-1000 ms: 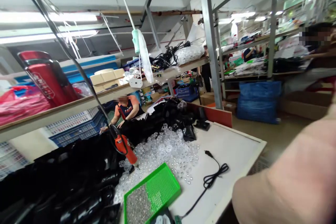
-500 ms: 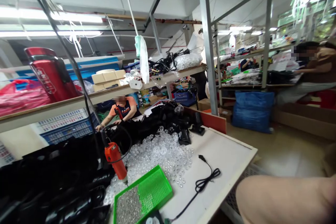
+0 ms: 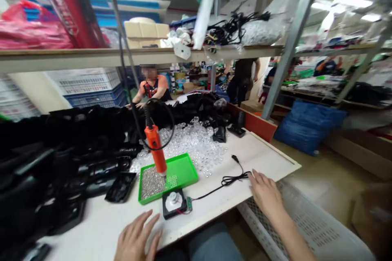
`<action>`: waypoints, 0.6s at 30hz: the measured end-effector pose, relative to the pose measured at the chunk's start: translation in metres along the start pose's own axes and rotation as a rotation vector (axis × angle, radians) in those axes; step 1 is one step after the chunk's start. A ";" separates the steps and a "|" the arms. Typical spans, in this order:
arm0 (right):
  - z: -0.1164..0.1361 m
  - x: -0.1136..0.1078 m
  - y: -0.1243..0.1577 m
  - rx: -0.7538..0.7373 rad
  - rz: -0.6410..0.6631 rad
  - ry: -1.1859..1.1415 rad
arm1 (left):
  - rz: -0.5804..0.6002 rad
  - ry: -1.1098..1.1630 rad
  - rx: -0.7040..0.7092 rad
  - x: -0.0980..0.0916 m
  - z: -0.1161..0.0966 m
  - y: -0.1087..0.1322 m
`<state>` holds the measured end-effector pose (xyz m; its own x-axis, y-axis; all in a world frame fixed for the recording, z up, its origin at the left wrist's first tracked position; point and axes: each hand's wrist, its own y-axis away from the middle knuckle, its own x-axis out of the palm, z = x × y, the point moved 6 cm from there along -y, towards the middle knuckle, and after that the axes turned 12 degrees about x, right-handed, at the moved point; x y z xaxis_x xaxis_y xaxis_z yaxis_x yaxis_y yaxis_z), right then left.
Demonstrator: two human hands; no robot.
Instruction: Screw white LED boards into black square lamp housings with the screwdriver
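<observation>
My left hand point(image 3: 134, 236) is low over the white tabletop, fingers apart and holding nothing. Just beyond its fingertips sits a black square part with a white round centre point(image 3: 174, 202), joined to a small green circuit board point(image 3: 189, 204). From that board a black cable point(image 3: 229, 181) with a plug runs right into a tied bundle. At the table's right edge my right hand point(image 3: 266, 192) lies with fingers stretched out, its fingertips by the bundle; whether they touch it I cannot tell. An orange electric screwdriver point(image 3: 157, 153) hangs over a green tray point(image 3: 183, 169) of small metal screws.
Clear plastic pieces point(image 3: 186, 142) are heaped behind the tray. Black plastic housings point(image 3: 101, 171) pile up on the left and back. A shelf point(image 3: 101, 57) crosses above the table. A white perforated crate point(image 3: 318, 220) stands below right. A co-worker point(image 3: 157, 85) sits across the table.
The view has swung down and toward the table. Both my hands now show over the tabletop; before, only a blurred forearm was visible at right. The square part has come fully into view.
</observation>
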<state>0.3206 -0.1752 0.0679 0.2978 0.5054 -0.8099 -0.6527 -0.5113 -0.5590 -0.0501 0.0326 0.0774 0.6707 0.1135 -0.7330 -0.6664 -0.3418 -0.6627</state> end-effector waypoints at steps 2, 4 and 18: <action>0.013 0.022 0.020 -0.126 0.002 0.032 | 0.073 0.009 -0.208 0.024 0.008 0.023; 0.049 0.022 0.039 -0.310 0.015 -0.095 | 0.070 0.089 -0.394 0.038 0.011 0.038; 0.228 0.053 0.041 -0.358 0.517 -0.474 | 0.244 0.353 -0.356 0.088 -0.002 -0.006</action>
<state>0.1507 -0.0106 0.0428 -0.3637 0.3435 -0.8659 -0.3390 -0.9146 -0.2205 0.0134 0.0427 0.0166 0.6200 -0.3070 -0.7221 -0.7059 -0.6200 -0.3425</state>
